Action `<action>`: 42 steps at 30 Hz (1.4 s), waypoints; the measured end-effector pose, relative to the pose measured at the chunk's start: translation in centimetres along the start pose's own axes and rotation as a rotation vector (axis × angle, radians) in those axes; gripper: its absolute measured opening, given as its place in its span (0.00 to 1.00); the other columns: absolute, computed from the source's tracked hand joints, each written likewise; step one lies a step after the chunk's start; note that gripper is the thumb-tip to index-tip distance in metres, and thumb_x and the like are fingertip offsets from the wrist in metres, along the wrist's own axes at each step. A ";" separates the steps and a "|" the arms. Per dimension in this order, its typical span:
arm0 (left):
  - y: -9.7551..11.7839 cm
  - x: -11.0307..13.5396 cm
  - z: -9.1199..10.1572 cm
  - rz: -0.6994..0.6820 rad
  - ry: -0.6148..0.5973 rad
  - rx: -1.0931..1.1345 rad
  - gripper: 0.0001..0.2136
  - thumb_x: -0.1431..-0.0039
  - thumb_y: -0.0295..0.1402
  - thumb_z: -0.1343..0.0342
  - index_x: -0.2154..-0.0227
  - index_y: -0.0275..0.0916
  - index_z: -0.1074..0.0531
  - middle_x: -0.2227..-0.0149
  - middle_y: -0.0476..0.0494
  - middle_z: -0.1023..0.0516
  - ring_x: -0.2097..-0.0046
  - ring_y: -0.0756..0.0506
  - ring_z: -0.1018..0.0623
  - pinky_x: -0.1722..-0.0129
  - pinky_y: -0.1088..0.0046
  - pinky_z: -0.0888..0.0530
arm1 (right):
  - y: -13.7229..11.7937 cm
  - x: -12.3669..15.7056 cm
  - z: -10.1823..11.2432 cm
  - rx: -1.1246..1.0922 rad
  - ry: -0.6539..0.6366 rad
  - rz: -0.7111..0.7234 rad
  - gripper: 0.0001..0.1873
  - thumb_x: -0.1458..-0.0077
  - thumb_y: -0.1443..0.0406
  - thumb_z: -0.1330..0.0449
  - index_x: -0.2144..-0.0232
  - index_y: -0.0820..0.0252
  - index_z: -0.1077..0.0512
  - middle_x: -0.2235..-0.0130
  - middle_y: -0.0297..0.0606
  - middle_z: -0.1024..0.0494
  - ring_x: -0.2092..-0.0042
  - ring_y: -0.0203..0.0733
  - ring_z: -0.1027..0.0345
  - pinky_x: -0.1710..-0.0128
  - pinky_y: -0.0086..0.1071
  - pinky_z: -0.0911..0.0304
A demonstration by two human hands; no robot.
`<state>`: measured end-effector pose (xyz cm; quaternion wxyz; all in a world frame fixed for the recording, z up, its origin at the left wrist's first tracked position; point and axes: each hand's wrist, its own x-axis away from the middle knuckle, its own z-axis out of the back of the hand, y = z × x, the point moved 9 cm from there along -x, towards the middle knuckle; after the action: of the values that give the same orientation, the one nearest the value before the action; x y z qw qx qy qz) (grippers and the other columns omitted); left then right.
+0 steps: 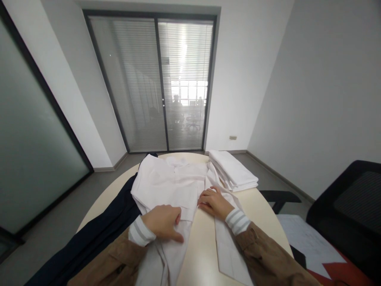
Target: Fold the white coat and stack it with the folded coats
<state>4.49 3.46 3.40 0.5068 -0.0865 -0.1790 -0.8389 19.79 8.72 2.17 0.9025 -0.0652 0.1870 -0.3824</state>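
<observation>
A white shirt lies spread on the round table, its collar end at the far side. Two long parts of it run toward me, with bare tabletop between them. My left hand rests over the near left part, thumb held apart from the bent fingers, nothing visible in its grasp. At the shirt's right side, my right hand has its fingers bent together on the cloth edge; the fingertips are partly hidden. Dark navy cloth lies along the left, partly under the shirt.
A folded white stack of cloth sits at the far right of the round table. A black mesh chair stands to the right, with papers and something red near it. Glass doors with blinds are beyond the table.
</observation>
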 end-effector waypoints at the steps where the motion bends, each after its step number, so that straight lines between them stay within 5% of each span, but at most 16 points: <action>1: 0.5 0.5 -0.3 -0.020 -0.053 0.020 0.19 0.61 0.46 0.31 0.67 0.44 0.28 0.68 0.46 0.20 0.64 0.38 0.21 0.64 0.64 0.28 | -0.1 0.0 0.0 -0.002 -0.005 0.000 0.06 0.37 0.63 0.41 0.63 0.52 0.22 0.60 0.36 0.20 0.54 0.43 0.30 0.43 0.47 0.53; 5: 1.1 2.4 -1.9 -0.080 -0.240 0.087 0.19 0.65 0.32 0.29 0.67 0.45 0.26 0.67 0.50 0.19 0.64 0.40 0.21 0.63 0.67 0.28 | -0.1 0.0 0.0 -0.013 -0.023 -0.010 0.08 0.36 0.62 0.43 0.62 0.53 0.22 0.60 0.37 0.20 0.54 0.43 0.30 0.43 0.46 0.52; 11: -1.7 2.6 -1.0 -0.085 -0.105 0.095 0.23 0.61 0.22 0.36 0.58 0.46 0.21 0.53 0.44 0.20 0.51 0.38 0.22 0.52 0.66 0.28 | -0.1 -0.1 -0.1 -0.029 -0.028 -0.009 0.10 0.35 0.62 0.44 0.62 0.53 0.22 0.60 0.37 0.20 0.54 0.43 0.29 0.44 0.45 0.52; 15: -3.3 2.0 -0.7 -0.021 -0.077 0.215 0.08 0.54 0.29 0.38 0.69 0.42 0.19 0.68 0.46 0.18 0.64 0.41 0.19 0.62 0.70 0.26 | -0.1 -0.1 -0.1 -0.030 -0.037 -0.017 0.09 0.35 0.63 0.44 0.62 0.54 0.23 0.60 0.37 0.20 0.54 0.43 0.29 0.45 0.44 0.51; 17: -4.1 1.7 -0.5 -0.017 -0.072 0.333 0.10 0.49 0.29 0.45 0.67 0.41 0.19 0.72 0.47 0.19 0.72 0.44 0.20 0.68 0.72 0.27 | -0.1 -0.1 0.0 -0.028 -0.040 -0.013 0.09 0.35 0.63 0.44 0.62 0.54 0.23 0.60 0.37 0.20 0.54 0.43 0.29 0.45 0.44 0.50; 19: -6.0 1.3 0.5 0.017 0.034 0.394 0.11 0.47 0.28 0.49 0.66 0.40 0.22 0.70 0.47 0.19 0.73 0.46 0.21 0.68 0.73 0.28 | -0.1 0.0 0.2 -0.034 -0.039 -0.003 0.10 0.35 0.63 0.45 0.61 0.54 0.23 0.59 0.38 0.20 0.53 0.43 0.29 0.45 0.43 0.50; 24: -14.0 1.7 4.3 0.249 0.574 0.384 0.09 0.44 0.30 0.51 0.65 0.39 0.26 0.68 0.45 0.20 0.64 0.44 0.21 0.63 0.72 0.29 | 1.1 0.6 1.4 -0.066 0.000 -0.016 0.08 0.39 0.66 0.45 0.61 0.56 0.26 0.58 0.39 0.21 0.52 0.44 0.30 0.44 0.44 0.49; 28: -18.3 2.6 4.6 0.453 0.744 0.428 0.10 0.44 0.31 0.51 0.62 0.40 0.26 0.68 0.46 0.21 0.64 0.43 0.21 0.62 0.71 0.28 | 3.5 1.6 3.3 -0.094 0.075 -0.085 0.07 0.45 0.69 0.45 0.64 0.58 0.29 0.61 0.40 0.22 0.56 0.45 0.30 0.47 0.43 0.44; 31: -18.7 2.2 4.0 0.436 0.702 0.473 0.10 0.46 0.31 0.51 0.64 0.40 0.25 0.68 0.46 0.20 0.63 0.42 0.21 0.61 0.70 0.26 | 5.2 2.6 5.1 -0.142 0.158 -0.120 0.08 0.49 0.71 0.47 0.67 0.58 0.31 0.61 0.41 0.23 0.56 0.46 0.31 0.51 0.40 0.39; 35: -17.9 0.8 2.2 0.362 0.466 0.504 0.12 0.49 0.28 0.53 0.73 0.40 0.23 0.72 0.45 0.20 0.64 0.41 0.20 0.61 0.70 0.26 | 4.7 3.2 6.8 -0.184 0.194 -0.081 0.13 0.51 0.73 0.47 0.64 0.58 0.28 0.55 0.43 0.24 0.51 0.48 0.32 0.47 0.42 0.39; 38: -16.3 0.3 1.1 0.308 0.272 0.475 0.13 0.52 0.27 0.54 0.80 0.40 0.24 0.76 0.45 0.21 0.66 0.42 0.21 0.63 0.72 0.28 | 1.4 2.7 6.0 -0.206 0.089 -0.024 0.13 0.49 0.72 0.43 0.62 0.56 0.25 0.54 0.41 0.24 0.50 0.47 0.32 0.46 0.40 0.40; 42: -13.0 0.8 0.6 0.252 0.102 0.422 0.16 0.48 0.33 0.54 0.84 0.40 0.26 0.75 0.43 0.20 0.69 0.42 0.21 0.67 0.71 0.30 | -3.3 2.3 2.3 -0.218 -0.171 0.026 0.15 0.50 0.60 0.32 0.58 0.54 0.23 0.57 0.39 0.22 0.52 0.47 0.31 0.50 0.38 0.39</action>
<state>-7.39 8.52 1.48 0.6227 0.0420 -0.3122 -0.7163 19.98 4.73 4.52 0.9075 -0.1930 0.1510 -0.3413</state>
